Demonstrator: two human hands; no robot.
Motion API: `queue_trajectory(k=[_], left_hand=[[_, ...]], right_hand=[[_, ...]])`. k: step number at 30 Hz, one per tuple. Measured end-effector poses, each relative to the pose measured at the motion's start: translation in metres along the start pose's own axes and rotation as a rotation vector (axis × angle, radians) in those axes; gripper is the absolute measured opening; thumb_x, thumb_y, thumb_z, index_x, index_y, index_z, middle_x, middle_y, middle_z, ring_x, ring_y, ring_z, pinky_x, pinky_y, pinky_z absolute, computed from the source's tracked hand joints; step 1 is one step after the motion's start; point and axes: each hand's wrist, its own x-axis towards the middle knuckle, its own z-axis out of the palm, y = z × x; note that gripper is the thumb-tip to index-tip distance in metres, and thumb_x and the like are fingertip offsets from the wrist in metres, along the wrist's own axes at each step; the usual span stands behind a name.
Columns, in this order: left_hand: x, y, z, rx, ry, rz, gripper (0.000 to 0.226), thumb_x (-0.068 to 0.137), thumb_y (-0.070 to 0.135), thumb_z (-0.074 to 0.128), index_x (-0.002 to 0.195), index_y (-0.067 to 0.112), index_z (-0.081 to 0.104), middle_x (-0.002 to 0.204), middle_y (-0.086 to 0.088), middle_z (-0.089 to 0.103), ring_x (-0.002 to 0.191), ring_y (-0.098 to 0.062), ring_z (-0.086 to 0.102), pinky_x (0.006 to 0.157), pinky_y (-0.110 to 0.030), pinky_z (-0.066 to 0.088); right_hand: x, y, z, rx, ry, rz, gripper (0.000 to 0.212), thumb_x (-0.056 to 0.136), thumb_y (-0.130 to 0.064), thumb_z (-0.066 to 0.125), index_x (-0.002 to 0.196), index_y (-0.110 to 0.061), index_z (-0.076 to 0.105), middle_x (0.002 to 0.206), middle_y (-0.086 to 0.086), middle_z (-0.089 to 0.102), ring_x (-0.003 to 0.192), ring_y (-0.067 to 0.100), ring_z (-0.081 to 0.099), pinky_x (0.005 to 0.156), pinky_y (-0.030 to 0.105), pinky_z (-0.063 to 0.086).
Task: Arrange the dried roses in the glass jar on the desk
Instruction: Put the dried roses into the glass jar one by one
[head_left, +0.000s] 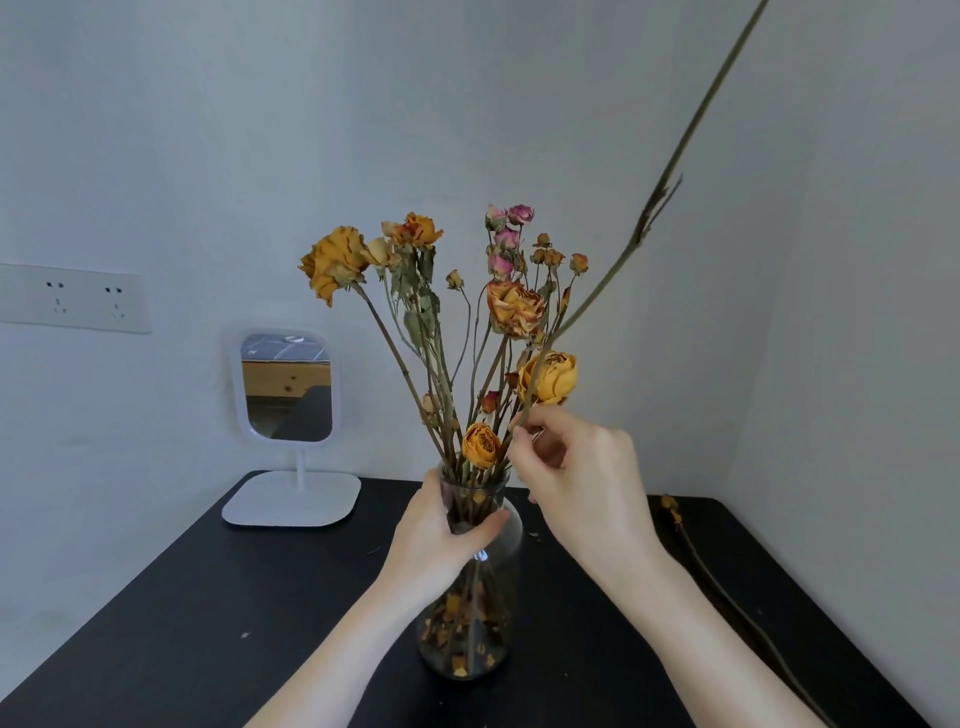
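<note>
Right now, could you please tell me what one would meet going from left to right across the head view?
Wall socket → stand mirror → glass jar of dried roses → right hand pinching a long stem → loose dried rose lying on the desk.

Clear glass jar (470, 613) upright on the black desk (208, 623), midway between left and right edges, fallen orange petals in its bottom. Dried roses (514, 306) fanned out from its neck: orange heads, small pink buds on top. Long bare stem (675, 156) slanting up to the right. Another stem (727, 597) flat along the right edge.
</note>
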Motion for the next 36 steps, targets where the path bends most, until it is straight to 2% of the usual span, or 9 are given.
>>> queue_trajectory(k=[4, 11, 17, 19, 24, 27, 30, 33, 36], left_hand=[[0.001, -0.001, 0.001, 0.000, -0.002, 0.011, 0.062, 0.072, 0.049, 0.070, 0.124, 0.034, 0.040, 0.119, 0.016, 0.057, 0.111, -0.001, 0.053, 0.089, -0.020, 0.044], [0.002, -0.002, 0.002, 0.033, 0.006, 0.013, 0.065, 0.071, 0.052, 0.070, 0.125, 0.033, 0.040, 0.114, 0.021, 0.055, 0.105, 0.003, 0.053, 0.074, -0.008, 0.040], [0.002, -0.004, 0.001, 0.045, 0.004, 0.007, 0.066, 0.070, 0.054, 0.070, 0.126, 0.034, 0.040, 0.112, 0.023, 0.054, 0.105, 0.003, 0.053, 0.072, -0.008, 0.039], [0.002, -0.004, 0.002, 0.051, 0.007, 0.004, 0.069, 0.071, 0.054, 0.070, 0.129, 0.032, 0.039, 0.114, 0.022, 0.053, 0.106, 0.002, 0.052, 0.074, -0.008, 0.039], [0.003, -0.005, 0.003, 0.057, 0.004, -0.002, 0.074, 0.071, 0.054, 0.069, 0.133, 0.028, 0.038, 0.122, 0.018, 0.054, 0.113, -0.002, 0.052, 0.090, -0.019, 0.043], [0.003, -0.005, 0.003, 0.048, 0.000, -0.010, 0.074, 0.071, 0.053, 0.070, 0.133, 0.028, 0.038, 0.123, 0.015, 0.055, 0.114, -0.003, 0.052, 0.094, -0.024, 0.044], [0.002, -0.004, 0.003, 0.044, 0.006, -0.002, 0.072, 0.072, 0.051, 0.070, 0.132, 0.028, 0.039, 0.123, 0.015, 0.055, 0.114, -0.005, 0.053, 0.094, -0.023, 0.043], [0.002, -0.003, 0.002, 0.042, -0.001, -0.001, 0.072, 0.072, 0.051, 0.070, 0.132, 0.028, 0.039, 0.122, 0.015, 0.056, 0.114, -0.005, 0.053, 0.097, -0.028, 0.045], [0.002, -0.003, 0.003, 0.035, -0.002, -0.002, 0.071, 0.072, 0.051, 0.071, 0.131, 0.028, 0.040, 0.121, 0.015, 0.056, 0.114, -0.004, 0.053, 0.097, -0.030, 0.046]], right_hand=[[0.003, -0.005, 0.003, -0.041, -0.010, 0.018, 0.021, 0.090, -0.027, 0.056, 0.103, -0.019, 0.070, 0.060, -0.013, 0.058, 0.045, -0.001, 0.053, 0.052, 0.012, 0.048], [0.018, -0.011, 0.003, -0.137, 0.000, 0.071, 0.020, 0.090, -0.029, 0.055, 0.099, -0.020, 0.070, 0.067, -0.002, 0.068, 0.057, 0.011, 0.063, 0.058, 0.024, 0.054], [0.016, -0.009, 0.004, -0.197, 0.005, 0.110, 0.020, 0.091, -0.032, 0.054, 0.096, -0.021, 0.070, 0.063, -0.007, 0.059, 0.056, 0.010, 0.059, 0.050, 0.015, 0.041], [0.017, -0.008, 0.005, -0.203, 0.006, 0.121, 0.020, 0.091, -0.032, 0.054, 0.096, -0.022, 0.070, 0.064, -0.005, 0.063, 0.057, 0.011, 0.061, 0.051, 0.016, 0.043], [0.017, -0.007, 0.006, -0.209, 0.040, 0.117, 0.020, 0.091, -0.033, 0.055, 0.098, -0.021, 0.071, 0.070, -0.005, 0.065, 0.055, 0.007, 0.053, 0.048, 0.011, 0.036], [0.016, -0.007, 0.007, -0.214, 0.040, 0.106, 0.020, 0.090, -0.033, 0.056, 0.097, -0.022, 0.071, 0.070, -0.006, 0.063, 0.055, 0.005, 0.051, 0.048, 0.010, 0.033], [0.016, -0.007, 0.006, -0.208, 0.002, 0.101, 0.019, 0.090, -0.032, 0.056, 0.096, -0.022, 0.070, 0.064, -0.009, 0.057, 0.055, 0.007, 0.055, 0.049, 0.013, 0.041], [0.015, -0.005, 0.003, -0.134, -0.040, 0.110, 0.017, 0.090, -0.030, 0.057, 0.098, -0.021, 0.069, 0.059, -0.008, 0.060, 0.050, 0.009, 0.059, 0.054, 0.025, 0.054], [0.015, 0.000, 0.003, -0.105, -0.081, 0.121, 0.018, 0.090, -0.028, 0.056, 0.102, -0.020, 0.069, 0.059, -0.007, 0.060, 0.046, 0.007, 0.056, 0.057, 0.026, 0.055]])
